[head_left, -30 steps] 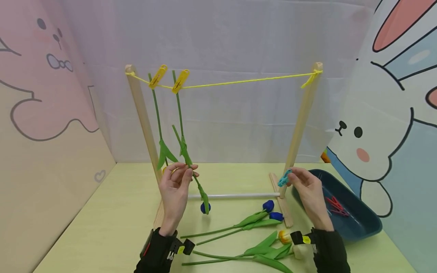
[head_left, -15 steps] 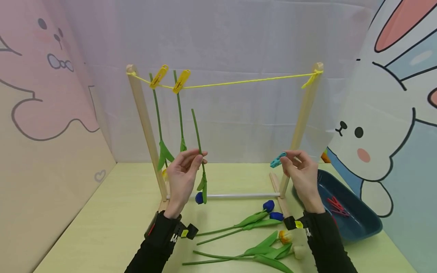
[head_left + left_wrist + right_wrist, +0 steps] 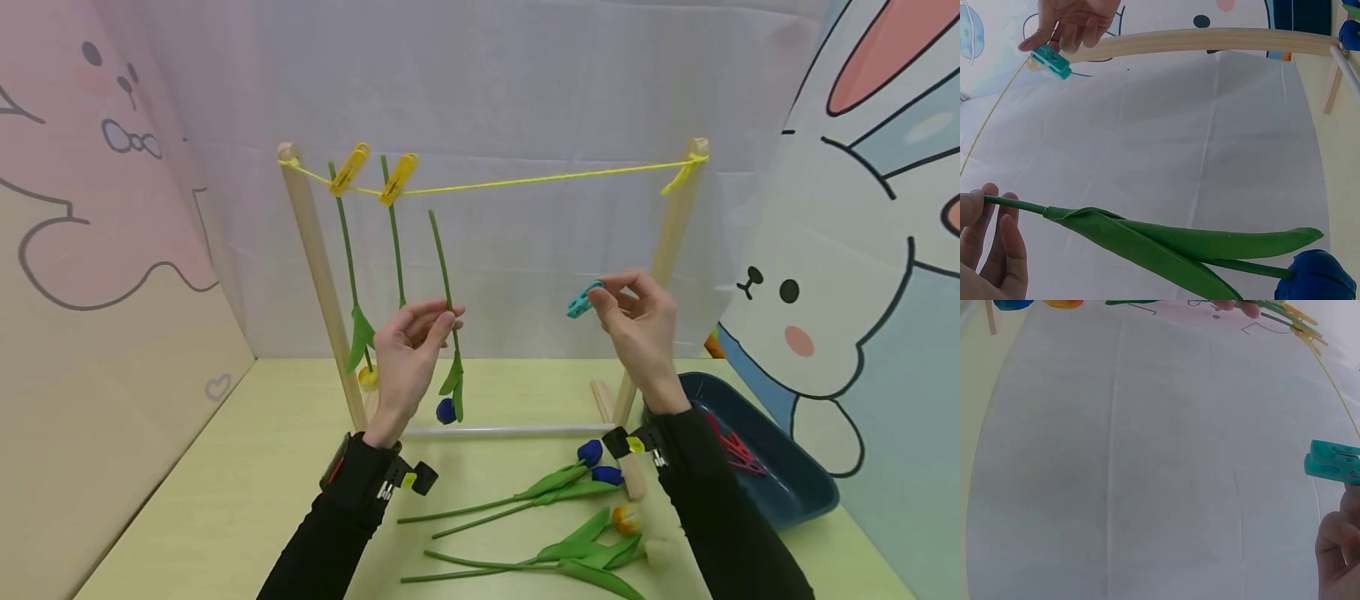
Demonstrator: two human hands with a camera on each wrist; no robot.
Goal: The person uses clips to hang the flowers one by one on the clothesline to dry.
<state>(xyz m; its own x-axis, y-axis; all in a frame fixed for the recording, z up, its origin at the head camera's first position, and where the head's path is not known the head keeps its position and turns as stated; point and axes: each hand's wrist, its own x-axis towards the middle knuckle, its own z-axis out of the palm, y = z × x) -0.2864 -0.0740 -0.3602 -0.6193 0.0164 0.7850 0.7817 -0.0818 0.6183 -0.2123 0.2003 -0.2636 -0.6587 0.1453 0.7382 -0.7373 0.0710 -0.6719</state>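
In the head view my left hand (image 3: pixel 411 350) pinches the green stem of a blue artificial tulip (image 3: pixel 446 410), which hangs head down with its stem end just below the yellow string (image 3: pixel 517 181). The left wrist view shows its leaves (image 3: pixel 1147 237) and blue bloom (image 3: pixel 1316 275) close up. My right hand (image 3: pixel 637 329) pinches a teal clothespin (image 3: pixel 585 300) between thumb and fingers, below the string's right half. Two yellow clothespins (image 3: pixel 349 170) fasten two upside-down tulips to the string's left part; a yellow bloom (image 3: pixel 367 377) shows on the leftmost, while my left hand hides the other bloom.
Wooden posts (image 3: pixel 311 258) hold the string up, joined low by a white rod (image 3: pixel 517 431). On the table lie two blue tulips (image 3: pixel 590 452), an orange-yellow tulip (image 3: pixel 626 521) and a white one (image 3: pixel 660 553). A dark blue tray (image 3: pixel 806 500) at right holds red clothespins (image 3: pixel 742 457).
Both hands have risen toward the string. The left carried the blue tulip up and slightly right, away from the hanging ones; the right brought the teal clothespin up and left.
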